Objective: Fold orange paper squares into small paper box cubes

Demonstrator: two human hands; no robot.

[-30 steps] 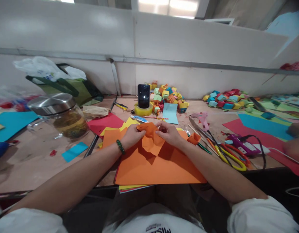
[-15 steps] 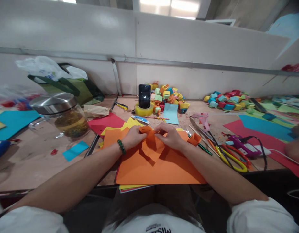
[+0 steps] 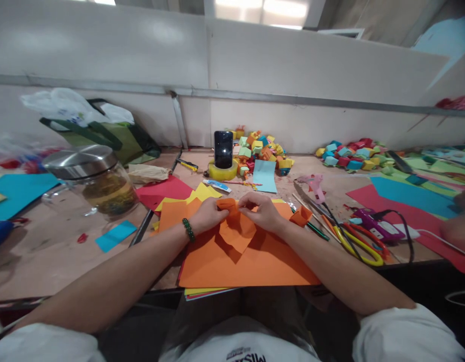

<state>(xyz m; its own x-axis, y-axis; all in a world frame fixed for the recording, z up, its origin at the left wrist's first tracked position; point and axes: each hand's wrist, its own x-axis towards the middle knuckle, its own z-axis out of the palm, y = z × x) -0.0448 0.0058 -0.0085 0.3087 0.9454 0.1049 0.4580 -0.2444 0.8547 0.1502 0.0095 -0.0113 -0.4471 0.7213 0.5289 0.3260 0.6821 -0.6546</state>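
Between my hands is a partly folded piece of orange paper (image 3: 238, 235), its lower point hanging over a stack of larger orange sheets (image 3: 251, 271). My left hand (image 3: 209, 216), with a green bead bracelet (image 3: 188, 229) on the wrist, is closed on the paper's upper left, where a folded flap shows. On the upper right, my right hand (image 3: 263, 211) pinches the edge between thumb and fingers. A small folded orange paper shape (image 3: 301, 216) lies just right of my right hand.
A phone (image 3: 223, 149) stands in a tape roll (image 3: 222, 172), before piled folded paper pieces (image 3: 258, 146). Left is a glass teapot (image 3: 107, 191); right are a pink glue gun (image 3: 315, 186), yellow-handled scissors (image 3: 363, 251) and a purple power strip (image 3: 378, 226). Another person's blurred hand (image 3: 461, 231) is far right.
My right fingertips have shifted slightly at the paper's upper edge. The flap by my left fingers looks flatter. The view has moved a little.
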